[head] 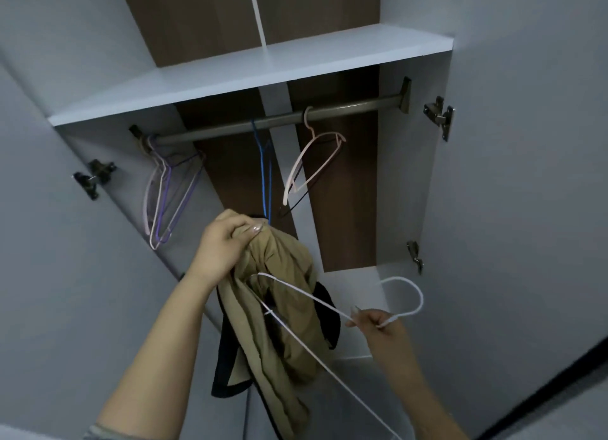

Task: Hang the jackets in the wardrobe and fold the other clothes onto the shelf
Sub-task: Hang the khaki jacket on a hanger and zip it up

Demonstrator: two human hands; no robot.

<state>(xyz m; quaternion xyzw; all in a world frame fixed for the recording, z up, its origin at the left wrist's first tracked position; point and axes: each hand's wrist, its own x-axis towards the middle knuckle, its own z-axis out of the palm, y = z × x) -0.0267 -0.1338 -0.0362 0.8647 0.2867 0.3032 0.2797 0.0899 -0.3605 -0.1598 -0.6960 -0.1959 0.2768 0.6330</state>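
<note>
1. The left hand (221, 242) has its fingers curled tight round the bunched tan jacket with black trim (283, 311), in front of the open wardrobe; 
2. The right hand (378, 324) pinches the thin white wire hanger (296, 327) by its neck.

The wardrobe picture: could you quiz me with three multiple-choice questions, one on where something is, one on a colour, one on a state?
1. Where does the pink hanger hang?
A. On the rail
B. On the shelf
C. On a door hinge

2. What colour is the hanger in the right hand?
A. Blue
B. White
C. Black

3. How is the tan jacket at this moment?
A. Hung on the rail
B. Folded on the shelf
C. Bunched in the left hand

Answers: 1 A, its hook loops over the rail. 2 B, the white hanger is pinched below its hook. 3 C, the fingers grip its top and the rest dangles.
</note>
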